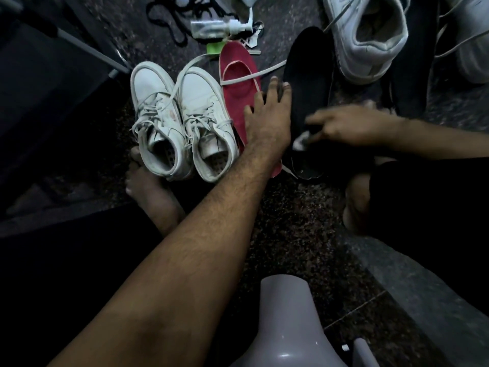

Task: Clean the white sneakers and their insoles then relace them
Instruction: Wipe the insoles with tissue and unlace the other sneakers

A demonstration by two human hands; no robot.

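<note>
A: Starting with the big things, where does the job stand?

B: On the speckled floor (296, 234), a laced pair of white sneakers (182, 123) stands at the left, and an unlaced white sneaker (367, 35) lies at the far right. That suggests the insole-cleaning step.

A: And the insoles?

B: A red insole (238, 83) lies just right of the pair, with a black insole (307, 83) beside it.

A: The hands?

B: The left hand (267, 115) presses flat across both insoles, fingers straight, gripping nothing. The right hand (349, 125), blurred, seems to pinch a small white cloth (300, 141) against the black insole's near end.

A: Next?

B: Probably wiping toward the far end while the left hand steadies it. The spray bottle (219, 27) lies further off.
</note>
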